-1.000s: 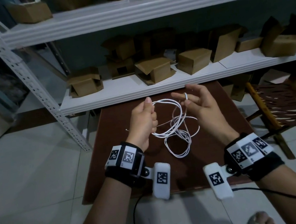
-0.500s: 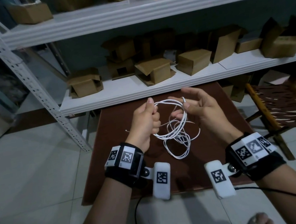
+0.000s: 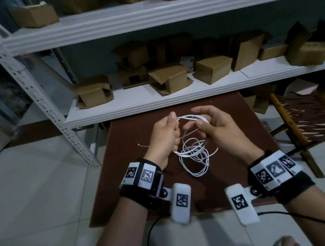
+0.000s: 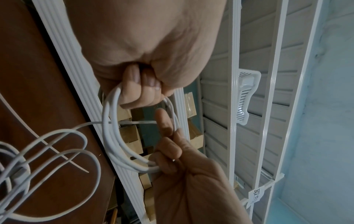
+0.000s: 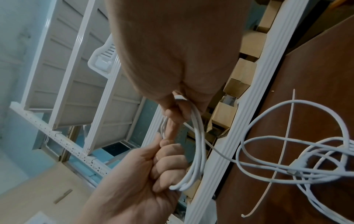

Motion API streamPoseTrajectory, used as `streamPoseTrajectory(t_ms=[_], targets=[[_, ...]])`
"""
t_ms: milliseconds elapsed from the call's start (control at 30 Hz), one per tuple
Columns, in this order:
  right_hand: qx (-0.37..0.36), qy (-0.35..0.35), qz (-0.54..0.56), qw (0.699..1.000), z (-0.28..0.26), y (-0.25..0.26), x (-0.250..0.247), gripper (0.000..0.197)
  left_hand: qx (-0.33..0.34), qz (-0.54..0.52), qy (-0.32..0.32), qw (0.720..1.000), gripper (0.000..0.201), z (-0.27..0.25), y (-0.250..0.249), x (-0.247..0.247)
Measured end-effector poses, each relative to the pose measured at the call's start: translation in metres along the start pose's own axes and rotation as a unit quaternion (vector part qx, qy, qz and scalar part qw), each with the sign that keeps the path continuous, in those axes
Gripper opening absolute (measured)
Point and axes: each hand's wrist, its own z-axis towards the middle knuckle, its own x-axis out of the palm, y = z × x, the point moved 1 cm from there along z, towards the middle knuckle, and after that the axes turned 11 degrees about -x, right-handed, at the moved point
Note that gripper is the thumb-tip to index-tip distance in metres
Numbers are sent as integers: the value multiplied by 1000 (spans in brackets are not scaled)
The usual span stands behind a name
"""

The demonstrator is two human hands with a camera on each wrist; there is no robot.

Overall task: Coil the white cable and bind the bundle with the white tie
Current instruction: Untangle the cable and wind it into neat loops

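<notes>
Brown table (image 3: pixel 134 169) was set below white shelves (image 3: pixel 174 97) w/ cardboard boxes (image 3: pixel 169 77). White cable (image 3: pixel 194 158) was held up over it: left hand (image 3: pixel 164 141) closed round the loops, right hand (image 3: pixel 217 129) pinching them too (rest hung loose). White tie (image 5: pixel 285 142) was left flat on the table.

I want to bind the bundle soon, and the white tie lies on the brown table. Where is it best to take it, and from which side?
Probably pinch the white tie at its bare end, which sticks out beyond the left hand, coming from above on the left. It lies flat on the table, and its middle crosses the loose white cable loops.
</notes>
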Motion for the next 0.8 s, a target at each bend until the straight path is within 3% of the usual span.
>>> streamPoseTrajectory(t_ms=[167, 367, 433, 567, 800], targets=[[8, 0, -60, 998, -1, -4, -1, 18, 21, 10, -41, 999, 41, 1, 5, 6], [-15, -28, -100, 994, -2, -8, -2, 19, 104, 147, -115, 977, 49, 7, 11, 2], [-27, -34, -90, 995, -2, -5, -1, 22, 119, 160, -110, 974, 50, 9, 11, 2], [-54, -38, -66, 996, -1, -4, -1, 22, 72, 78, -61, 992, 49, 10, 13, 6], [-73, -45, -46, 995, 3, -6, -2, 22, 15, -16, 3, 1000, 46, 1, 7, 14]])
